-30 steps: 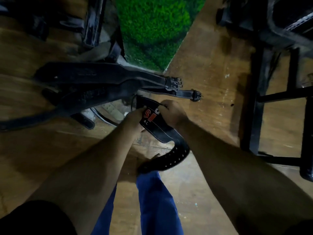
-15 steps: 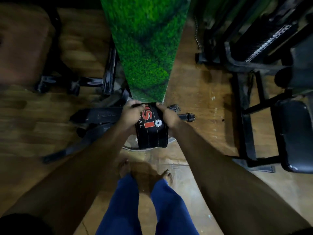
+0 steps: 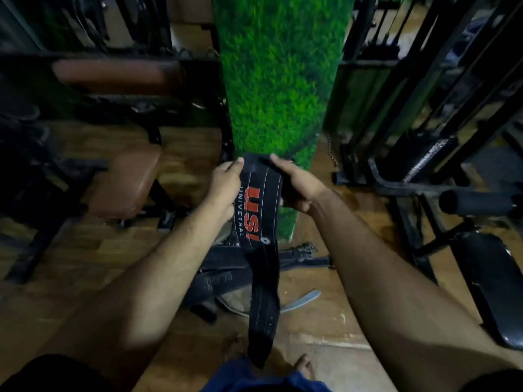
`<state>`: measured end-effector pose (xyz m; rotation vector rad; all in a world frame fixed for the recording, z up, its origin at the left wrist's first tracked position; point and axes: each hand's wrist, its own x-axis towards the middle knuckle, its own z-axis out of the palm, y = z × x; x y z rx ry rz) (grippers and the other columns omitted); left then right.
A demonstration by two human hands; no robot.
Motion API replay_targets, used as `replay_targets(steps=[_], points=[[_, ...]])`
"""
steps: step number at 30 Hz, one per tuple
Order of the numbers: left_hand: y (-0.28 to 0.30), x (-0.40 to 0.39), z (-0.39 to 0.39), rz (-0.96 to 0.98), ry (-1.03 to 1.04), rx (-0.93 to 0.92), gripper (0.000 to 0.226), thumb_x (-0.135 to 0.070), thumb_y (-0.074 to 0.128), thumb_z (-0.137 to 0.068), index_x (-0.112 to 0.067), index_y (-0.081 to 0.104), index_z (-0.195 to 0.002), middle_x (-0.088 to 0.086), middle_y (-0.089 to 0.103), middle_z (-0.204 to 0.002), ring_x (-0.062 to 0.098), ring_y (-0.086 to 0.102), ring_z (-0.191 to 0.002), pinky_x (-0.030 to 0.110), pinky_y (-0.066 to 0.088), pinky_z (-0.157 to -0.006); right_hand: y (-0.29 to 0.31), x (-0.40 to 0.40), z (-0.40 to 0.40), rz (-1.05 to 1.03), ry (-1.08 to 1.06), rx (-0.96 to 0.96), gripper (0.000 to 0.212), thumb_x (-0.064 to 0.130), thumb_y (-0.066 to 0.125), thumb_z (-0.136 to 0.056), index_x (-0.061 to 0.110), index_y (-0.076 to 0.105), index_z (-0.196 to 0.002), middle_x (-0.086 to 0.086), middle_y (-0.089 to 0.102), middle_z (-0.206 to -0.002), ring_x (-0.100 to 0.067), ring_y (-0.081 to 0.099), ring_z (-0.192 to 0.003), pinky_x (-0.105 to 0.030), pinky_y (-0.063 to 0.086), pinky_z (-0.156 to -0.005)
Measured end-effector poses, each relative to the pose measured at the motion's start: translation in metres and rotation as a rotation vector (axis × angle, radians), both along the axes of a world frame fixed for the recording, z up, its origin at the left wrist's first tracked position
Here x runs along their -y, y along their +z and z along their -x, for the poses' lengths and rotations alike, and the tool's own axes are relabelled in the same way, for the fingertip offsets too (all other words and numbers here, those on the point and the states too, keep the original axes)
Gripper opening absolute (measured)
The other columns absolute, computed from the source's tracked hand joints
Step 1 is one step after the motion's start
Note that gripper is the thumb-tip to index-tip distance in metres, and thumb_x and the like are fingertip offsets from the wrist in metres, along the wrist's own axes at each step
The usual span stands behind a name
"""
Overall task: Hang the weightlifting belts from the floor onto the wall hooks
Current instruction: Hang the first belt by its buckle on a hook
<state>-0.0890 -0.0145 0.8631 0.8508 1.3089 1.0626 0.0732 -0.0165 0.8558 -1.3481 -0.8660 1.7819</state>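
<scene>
A black weightlifting belt point(image 3: 261, 222) with red "USI" lettering hangs upright in front of the green grass-covered pillar point(image 3: 280, 80). My left hand point(image 3: 226, 190) grips its left edge near the top. On the opposite edge, my right hand point(image 3: 300, 188) holds it at the same height. The belt's narrow end dangles down to my feet. Other black belts point(image 3: 223, 267) lie on the wooden floor at the pillar's foot, partly hidden behind the held belt and my left arm. No wall hook shows in view.
A brown padded bench point(image 3: 124, 182) stands to the left. Black machine frames point(image 3: 418, 176) and a black padded seat point(image 3: 492, 281) crowd the right. A grey curved piece point(image 3: 300, 301) lies on the floor near the belts. My bare feet stand close to the pillar.
Both hands have lifted the USI belt off the floor and up in front of the pillar, and it has unrolled to hang lengthwise. My view has risen from the floor.
</scene>
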Motion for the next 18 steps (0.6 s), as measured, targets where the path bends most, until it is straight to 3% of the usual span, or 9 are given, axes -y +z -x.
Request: replay_targets(steps=[2, 3, 4, 7, 10, 12, 14, 16, 18], points=[[0.014, -0.005, 0.003, -0.109, -0.011, -0.019, 0.022, -0.032, 0.057, -0.100, -0.017, 0.067, -0.087, 0.012, 0.075, -0.089, 0.028, 0.071, -0.080, 0.038, 0.056, -0.072, 0.028, -0.012, 0.005, 0.027, -0.022, 0.006, 0.088, 0.083, 0.053, -0.081, -0.003, 0.068, -0.091, -0.022, 0.071, -0.079, -0.036, 0.066, -0.063, -0.035, 0.050, -0.067], [0.018, -0.003, 0.005, -0.160, -0.028, -0.037, 0.022, -0.031, 0.058, -0.100, -0.017, 0.067, -0.085, 0.012, 0.074, -0.089, 0.028, 0.069, -0.081, 0.037, 0.054, -0.072, 0.037, -0.017, 0.008, 0.038, -0.066, 0.009, 0.090, 0.080, 0.049, -0.085, -0.007, 0.070, -0.093, -0.024, 0.074, -0.086, -0.037, 0.072, -0.071, -0.039, 0.054, -0.080], [0.021, -0.001, 0.008, -0.200, -0.044, -0.039, 0.022, -0.029, 0.058, -0.100, -0.018, 0.067, -0.084, 0.013, 0.073, -0.089, 0.027, 0.067, -0.080, 0.037, 0.053, -0.073, 0.047, -0.020, 0.012, 0.055, -0.111, 0.007, 0.079, 0.069, 0.049, -0.093, -0.006, 0.072, -0.095, -0.023, 0.076, -0.088, -0.034, 0.075, -0.074, -0.042, 0.055, -0.087], [0.025, 0.005, 0.020, -0.257, -0.082, -0.020, 0.022, -0.024, 0.056, -0.101, -0.019, 0.065, -0.081, 0.011, 0.070, -0.084, 0.026, 0.064, -0.078, 0.038, 0.050, -0.074, 0.063, -0.024, 0.027, 0.108, -0.237, -0.034, 0.040, 0.035, 0.047, -0.105, 0.004, 0.066, -0.089, -0.014, 0.074, -0.069, -0.027, 0.072, -0.060, -0.037, 0.058, -0.066], [0.047, -0.006, 0.035, -0.242, -0.090, 0.040, 0.024, -0.019, 0.057, -0.100, -0.017, 0.064, -0.078, 0.002, 0.072, -0.072, 0.017, 0.067, -0.063, 0.030, 0.052, -0.064, 0.075, -0.024, 0.041, -0.008, -0.304, -0.110, 0.029, 0.028, 0.052, -0.104, 0.005, 0.069, -0.100, -0.013, 0.074, -0.088, -0.025, 0.072, -0.072, -0.035, 0.061, -0.062], [0.070, -0.022, 0.039, -0.268, -0.113, 0.025, 0.020, -0.023, 0.057, -0.100, -0.015, 0.068, -0.085, 0.002, 0.075, -0.077, 0.014, 0.071, -0.066, 0.028, 0.057, -0.063, 0.087, -0.027, 0.045, -0.153, -0.295, -0.153, 0.030, 0.025, 0.059, -0.100, 0.002, 0.069, -0.117, -0.013, 0.077, -0.096, -0.023, 0.075, -0.075, -0.031, 0.061, -0.061], [0.085, -0.034, 0.039, -0.345, -0.122, -0.023, 0.020, -0.024, 0.057, -0.101, -0.014, 0.069, -0.089, 0.006, 0.074, -0.082, 0.015, 0.070, -0.069, 0.027, 0.056, -0.064, 0.092, -0.031, 0.046, -0.206, -0.235, -0.154, 0.038, 0.032, 0.064, -0.097, 0.004, 0.069, -0.122, -0.014, 0.077, -0.107, -0.022, 0.076, -0.084, -0.032, 0.061, -0.071], [0.091, -0.040, 0.037, -0.418, -0.099, -0.071, 0.021, -0.021, 0.055, -0.102, -0.014, 0.066, -0.085, 0.007, 0.069, -0.081, 0.016, 0.063, -0.070, 0.029, 0.051, -0.063, 0.095, -0.035, 0.046, -0.140, -0.211, -0.192, 0.054, 0.053, 0.063, -0.093, 0.009, 0.071, -0.124, -0.014, 0.076, -0.115, -0.026, 0.074, -0.099, -0.041, 0.058, -0.092], [0.091, -0.040, 0.036, -0.470, -0.131, -0.092, 0.019, -0.016, 0.053, -0.103, -0.013, 0.065, -0.088, 0.003, 0.067, -0.079, 0.012, 0.060, -0.069, 0.028, 0.049, -0.062, 0.101, -0.044, 0.044, -0.036, -0.262, -0.244, 0.052, 0.054, 0.058, -0.095, 0.009, 0.072, -0.118, -0.013, 0.078, -0.105, -0.027, 0.075, -0.092, -0.039, 0.057, -0.088]])
